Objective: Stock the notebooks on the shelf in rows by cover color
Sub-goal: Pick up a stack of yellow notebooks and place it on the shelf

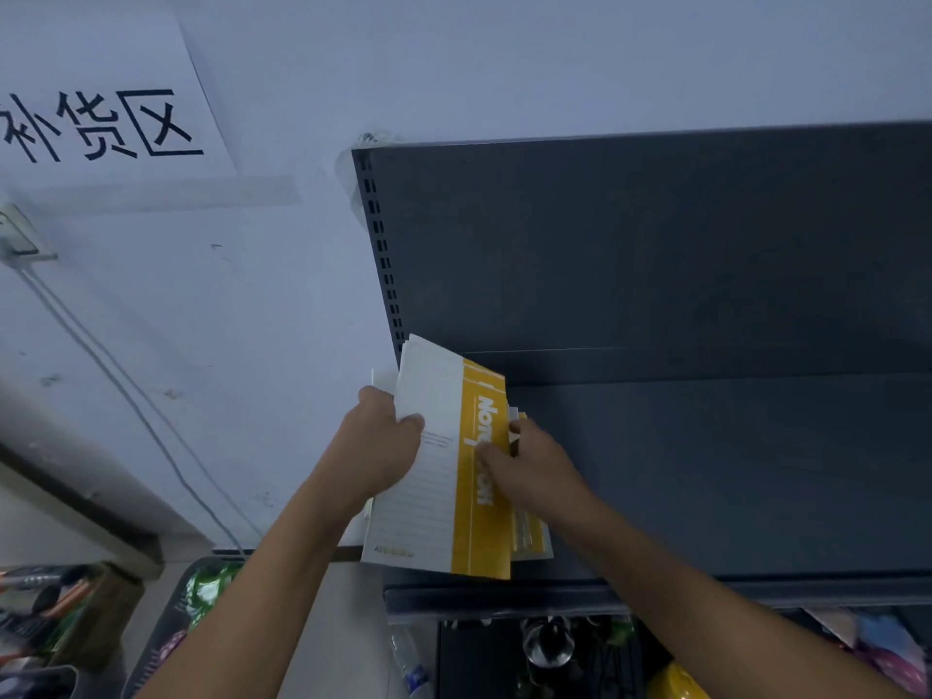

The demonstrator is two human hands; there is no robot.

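A stack of white-and-yellow notebooks (444,502) leans at the left end of the dark grey shelf (731,471), its lower edge near the shelf's front lip. My left hand (383,441) grips the white left edge of the stack, thumb across the top cover. On the right side, my right hand (529,466) pinches the yellow band of the top notebook, fingers over the printed lettering. More yellow notebooks (529,537) show beneath, partly hidden by my right hand.
The shelf's dark back panel (655,244) rises behind, with a slotted upright (383,254) at its left. A white wall with a paper sign (101,123) lies to the left. Baskets of goods (201,597) and bottles (413,663) sit below.
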